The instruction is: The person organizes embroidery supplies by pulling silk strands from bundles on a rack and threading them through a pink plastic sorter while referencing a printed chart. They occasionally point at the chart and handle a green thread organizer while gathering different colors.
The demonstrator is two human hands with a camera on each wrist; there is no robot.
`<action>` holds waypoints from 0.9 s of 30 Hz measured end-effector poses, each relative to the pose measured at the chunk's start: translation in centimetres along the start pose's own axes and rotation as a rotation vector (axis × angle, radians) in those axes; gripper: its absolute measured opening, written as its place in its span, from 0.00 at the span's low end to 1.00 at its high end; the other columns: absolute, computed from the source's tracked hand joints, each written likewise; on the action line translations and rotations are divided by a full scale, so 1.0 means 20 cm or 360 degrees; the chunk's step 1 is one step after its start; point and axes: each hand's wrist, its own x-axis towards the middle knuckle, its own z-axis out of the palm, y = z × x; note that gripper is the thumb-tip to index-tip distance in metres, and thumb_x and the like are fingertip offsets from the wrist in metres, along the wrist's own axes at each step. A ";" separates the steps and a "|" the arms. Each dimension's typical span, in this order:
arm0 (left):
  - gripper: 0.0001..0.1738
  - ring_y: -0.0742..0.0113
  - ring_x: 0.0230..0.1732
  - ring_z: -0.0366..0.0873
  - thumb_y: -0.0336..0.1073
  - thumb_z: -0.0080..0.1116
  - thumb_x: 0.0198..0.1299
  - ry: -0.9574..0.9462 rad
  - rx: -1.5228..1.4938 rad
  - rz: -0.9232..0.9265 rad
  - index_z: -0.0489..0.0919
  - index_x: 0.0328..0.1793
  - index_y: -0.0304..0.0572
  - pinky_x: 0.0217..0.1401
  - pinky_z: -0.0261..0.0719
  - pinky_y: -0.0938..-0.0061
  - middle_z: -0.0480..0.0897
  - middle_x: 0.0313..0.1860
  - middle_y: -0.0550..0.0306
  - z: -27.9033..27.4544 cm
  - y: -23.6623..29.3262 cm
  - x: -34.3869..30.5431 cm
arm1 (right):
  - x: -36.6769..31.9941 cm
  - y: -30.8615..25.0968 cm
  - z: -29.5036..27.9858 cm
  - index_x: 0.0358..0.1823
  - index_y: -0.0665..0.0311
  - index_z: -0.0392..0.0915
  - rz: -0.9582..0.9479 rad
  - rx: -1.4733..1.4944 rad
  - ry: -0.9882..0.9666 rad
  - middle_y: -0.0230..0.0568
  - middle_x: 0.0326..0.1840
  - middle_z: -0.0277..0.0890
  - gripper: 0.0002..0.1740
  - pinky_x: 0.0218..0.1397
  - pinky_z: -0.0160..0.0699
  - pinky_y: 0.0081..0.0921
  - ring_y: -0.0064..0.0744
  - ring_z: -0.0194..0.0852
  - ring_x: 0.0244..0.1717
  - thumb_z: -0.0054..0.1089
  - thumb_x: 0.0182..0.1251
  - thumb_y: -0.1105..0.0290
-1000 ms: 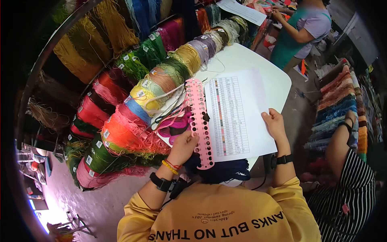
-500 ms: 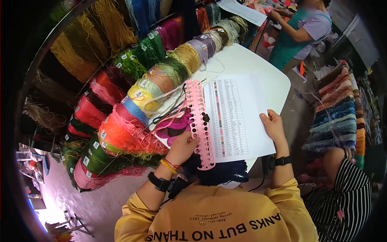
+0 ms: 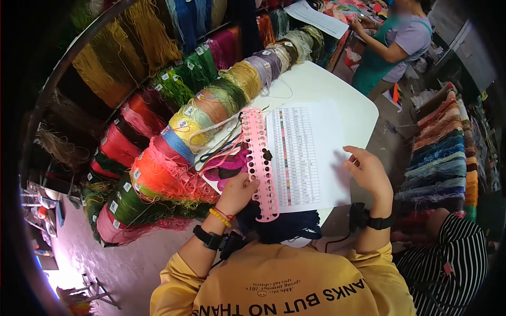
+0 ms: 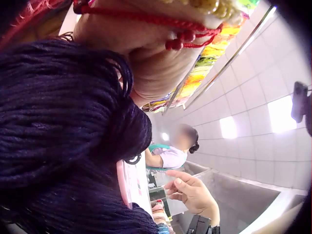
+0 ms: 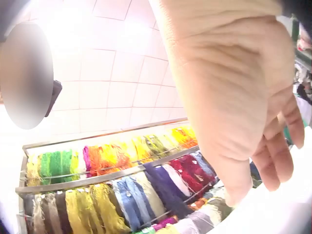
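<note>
A long pink perforated thread card (image 3: 254,134) lies along the left side of a printed sheet with a colour chart (image 3: 332,158). My left hand (image 3: 238,194) pinches the card's left edge near its lower part. Several thread strands are looped through its holes and trail left. My right hand (image 3: 371,171) hovers by the sheet's right edge, fingers loosely bent and holding nothing; the right wrist view also shows this hand (image 5: 243,97) empty. A dark navy skein (image 4: 63,117) fills much of the left wrist view, below the card. Magenta thread (image 3: 232,163) lies beside my left hand.
The white table (image 3: 363,108) carries the sheet. A rack of labelled, coloured thread skeins (image 3: 158,163) runs along the left. Another person in a green apron (image 3: 377,66) stands at the back right. Someone in striped clothing (image 3: 448,263) is close on the right, near another thread rack (image 3: 440,152).
My right hand has let go of the sheet's right edge and moved slightly right and down, its fingers spreading. My left hand still holds the pink thread card in about the same place.
</note>
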 end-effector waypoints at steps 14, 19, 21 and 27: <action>0.20 0.59 0.21 0.72 0.45 0.59 0.52 -0.0074 0.0110 0.0004 0.73 0.25 0.31 0.27 0.70 0.67 0.74 0.19 0.49 -0.01 -0.05 0.08 | -0.01 -0.35 0.29 0.58 0.61 0.66 -0.0230 -0.0319 -0.0643 0.49 0.36 0.79 0.28 0.42 0.74 0.42 0.51 0.77 0.40 0.55 0.59 0.56; 0.20 0.59 0.27 0.78 0.46 0.57 0.54 -0.0305 0.0124 -0.0068 0.75 0.28 0.32 0.30 0.73 0.68 0.78 0.23 0.46 -0.07 -0.02 0.08 | -0.02 -0.37 0.40 0.59 0.62 0.65 -0.0064 -0.0352 -0.0640 0.50 0.39 0.78 0.29 0.44 0.74 0.41 0.50 0.76 0.42 0.55 0.58 0.57; 0.19 0.59 0.29 0.80 0.47 0.56 0.55 -0.0345 0.0226 0.0030 0.77 0.31 0.33 0.32 0.75 0.69 0.80 0.25 0.46 -0.15 0.03 0.04 | -0.02 -0.38 0.42 0.59 0.61 0.65 -0.0036 -0.0340 -0.0604 0.49 0.39 0.78 0.29 0.44 0.74 0.40 0.50 0.76 0.42 0.56 0.57 0.57; 0.15 0.61 0.29 0.81 0.41 0.57 0.56 -0.0301 0.0286 0.0360 0.77 0.43 0.36 0.33 0.77 0.71 0.81 0.28 0.51 -0.57 0.22 -0.17 | -0.03 -0.42 0.43 0.60 0.57 0.65 0.0057 -0.0409 -0.0550 0.47 0.39 0.78 0.30 0.43 0.73 0.39 0.49 0.76 0.41 0.57 0.56 0.57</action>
